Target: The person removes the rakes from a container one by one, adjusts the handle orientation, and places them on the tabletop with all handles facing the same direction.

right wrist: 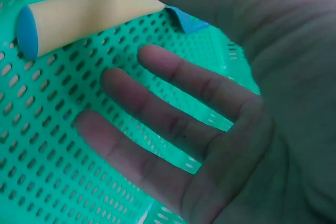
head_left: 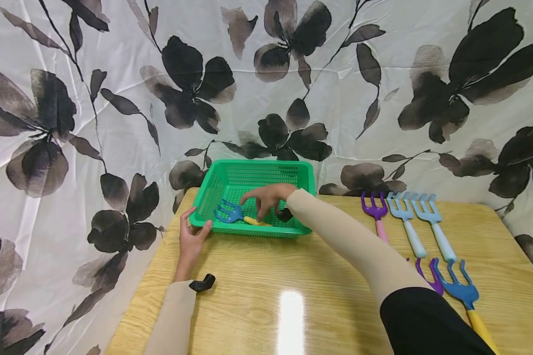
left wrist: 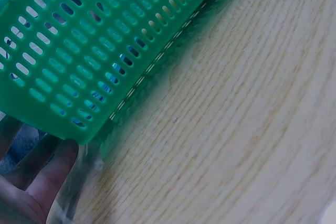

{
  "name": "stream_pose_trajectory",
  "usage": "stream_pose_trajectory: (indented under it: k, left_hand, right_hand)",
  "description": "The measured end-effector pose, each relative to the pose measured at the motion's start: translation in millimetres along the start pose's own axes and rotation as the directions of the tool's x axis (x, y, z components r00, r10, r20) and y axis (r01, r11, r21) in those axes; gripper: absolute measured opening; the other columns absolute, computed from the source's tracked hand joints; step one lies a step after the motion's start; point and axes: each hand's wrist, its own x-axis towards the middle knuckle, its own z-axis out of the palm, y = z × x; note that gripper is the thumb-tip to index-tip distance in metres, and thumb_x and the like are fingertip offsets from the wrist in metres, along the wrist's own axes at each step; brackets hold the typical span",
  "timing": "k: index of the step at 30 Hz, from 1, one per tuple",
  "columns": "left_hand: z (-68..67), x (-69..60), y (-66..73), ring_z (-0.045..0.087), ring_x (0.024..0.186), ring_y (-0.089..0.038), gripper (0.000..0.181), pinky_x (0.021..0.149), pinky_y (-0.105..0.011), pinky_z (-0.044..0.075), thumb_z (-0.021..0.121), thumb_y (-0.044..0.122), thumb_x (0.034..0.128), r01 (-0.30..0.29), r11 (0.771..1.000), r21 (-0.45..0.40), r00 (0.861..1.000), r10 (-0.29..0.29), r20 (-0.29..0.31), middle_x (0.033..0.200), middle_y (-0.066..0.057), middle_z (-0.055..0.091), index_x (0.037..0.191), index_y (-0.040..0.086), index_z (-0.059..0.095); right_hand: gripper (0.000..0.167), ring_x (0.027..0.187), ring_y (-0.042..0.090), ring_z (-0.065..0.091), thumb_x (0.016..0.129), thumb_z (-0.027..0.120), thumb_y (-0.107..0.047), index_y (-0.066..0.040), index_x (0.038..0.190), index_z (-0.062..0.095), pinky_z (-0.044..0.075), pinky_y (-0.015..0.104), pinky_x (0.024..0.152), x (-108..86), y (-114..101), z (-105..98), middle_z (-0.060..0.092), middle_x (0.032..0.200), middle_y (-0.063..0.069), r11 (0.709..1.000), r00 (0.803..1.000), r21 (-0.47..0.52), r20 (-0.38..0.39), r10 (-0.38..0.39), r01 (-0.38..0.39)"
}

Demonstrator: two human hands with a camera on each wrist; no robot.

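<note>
A green plastic basket (head_left: pixel 257 170) with slotted walls stands near the far edge of the table. My left hand (head_left: pixel 194 244) grips its front left corner; in the left wrist view, fingers (left wrist: pixel 55 171) lie against that corner. Inside the basket lies a blue hand rake (head_left: pixel 231 214) with a yellow handle (right wrist: pixel 94 20). Over it, my right hand (head_left: pixel 268 198) reaches into the basket with its fingers spread. The right wrist view shows the thumb at the neck end of the handle, whether touching cannot be told, and the other fingers apart from it.
At the table's right side lie several more rakes: a purple one (head_left: pixel 375 212) with a pink handle, two pale blue ones (head_left: pixel 401 212), another purple one (head_left: pixel 435 283) partly behind my right arm, and a blue one (head_left: pixel 462 291) with a yellow handle. A floral curtain (head_left: pixel 266 98) hangs behind the table.
</note>
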Motion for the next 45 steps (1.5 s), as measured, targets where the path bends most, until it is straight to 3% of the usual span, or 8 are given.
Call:
stream_pose_trajectory:
  k: [9, 13, 16, 20, 23, 29, 39, 45]
  left_hand:
    - [0.7, -3.7, -4.2, 0.063, 0.112, -0.014, 0.066, 0.083, -0.018, 0.053, 0.074, 0.022, 0.0976, 0.005, 1.0, 0.014, 1.0, -0.005, -0.012, 0.136, -0.019, 0.058, 0.154, 0.023, 0.038]
    - [0.9, -4.7, -3.2, 0.063, 0.113, -0.013, 0.067, 0.084, -0.019, 0.053, 0.073, 0.021, 0.098, 0.01, 1.0, -0.005, 1.0, -0.01, 0.004, 0.137, -0.018, 0.057, 0.154, 0.023, 0.036]
    - [2.4, -8.7, 11.5, 0.063, 0.112, -0.011, 0.069, 0.085, -0.019, 0.053, 0.072, 0.02, 0.0984, 0.023, 1.0, -0.006, 0.999, -0.023, 0.027, 0.138, -0.021, 0.057, 0.156, 0.018, 0.034]
    - [2.6, -8.1, 14.7, 0.062, 0.114, -0.011, 0.069, 0.087, -0.02, 0.053, 0.071, 0.018, 0.0991, 0.035, 0.999, -0.007, 0.999, -0.035, 0.033, 0.141, -0.022, 0.056, 0.157, 0.016, 0.032]
    - [1.7, -3.6, 1.0, 0.061, 0.115, -0.011, 0.07, 0.087, -0.018, 0.052, 0.071, 0.017, 0.0992, 0.026, 1.0, -0.008, 1.0, -0.026, 0.015, 0.142, -0.02, 0.055, 0.157, 0.02, 0.032]
    - [3.1, -3.6, -2.2, 0.062, 0.111, -0.009, 0.067, 0.085, -0.017, 0.052, 0.071, 0.018, 0.0992, -0.007, 1.0, 0.022, 1.0, 0.007, -0.009, 0.138, -0.022, 0.057, 0.156, 0.021, 0.035]
    - [2.3, -1.5, -3.7, 0.063, 0.114, -0.013, 0.066, 0.086, -0.019, 0.052, 0.073, 0.02, 0.098, -0.019, 1.0, 0.011, 1.0, 0.019, -0.008, 0.136, -0.017, 0.058, 0.153, 0.024, 0.038]
    - [1.5, 0.6, -3.1, 0.063, 0.114, -0.013, 0.066, 0.086, -0.018, 0.053, 0.072, 0.023, 0.0992, -0.009, 1.0, 0.021, 1.0, 0.009, 0.004, 0.138, -0.019, 0.058, 0.154, 0.024, 0.036]
  right_hand:
    - [0.065, 0.091, 0.021, 0.071, 0.094, 0.079, -0.023, -0.033, 0.148, 0.045, 0.06, 0.039, 0.069, 15.6, 5, 14, 0.065, 0.116, 0.003, 0.995, 0.994, 0.012, 0.031, 0.1, -0.101]
    - [0.058, 0.089, 0.019, 0.066, 0.096, 0.075, -0.017, -0.033, 0.145, 0.048, 0.056, 0.034, 0.063, 20.2, 5, 19, 0.063, 0.116, 0.005, 0.996, 0.996, -0.001, 0.038, 0.086, -0.086]
    - [0.053, 0.086, 0.018, 0.059, 0.099, 0.071, -0.012, -0.031, 0.143, 0.05, 0.05, 0.032, 0.06, 21.7, 4, 21, 0.061, 0.116, 0.008, 0.998, 0.997, -0.025, 0.048, 0.066, -0.064]
    - [0.047, 0.08, 0.016, 0.054, 0.099, 0.068, -0.01, -0.029, 0.14, 0.053, 0.05, 0.031, 0.058, 22.9, 4, 21, 0.061, 0.109, 0.008, 0.997, 0.998, -0.056, 0.043, 0.056, -0.053]
    - [0.047, 0.075, 0.015, 0.053, 0.099, 0.069, -0.01, -0.028, 0.139, 0.054, 0.051, 0.032, 0.058, 23.1, 4, 21, 0.061, 0.103, 0.007, 0.997, 0.998, -0.065, 0.04, 0.051, -0.048]
    - [0.047, 0.066, 0.013, 0.049, 0.098, 0.067, -0.007, -0.029, 0.137, 0.055, 0.047, 0.03, 0.055, 24.1, 5, 22, 0.059, 0.091, 0.004, 0.996, 0.998, -0.075, 0.03, 0.051, -0.048]
    - [0.054, 0.083, 0.028, 0.063, 0.094, 0.075, -0.007, -0.019, 0.143, 0.054, 0.056, 0.043, 0.069, 16.7, -3, 2, 0.065, 0.104, 0.012, 0.999, 0.999, 0.022, 0.017, 0.041, -0.041]
    - [0.056, 0.086, 0.026, 0.069, 0.093, 0.076, -0.006, -0.018, 0.144, 0.055, 0.061, 0.044, 0.073, -0.9, -10, -19, 0.065, 0.11, 0.014, 0.999, 0.999, 0.034, -0.046, 0.013, -0.011]
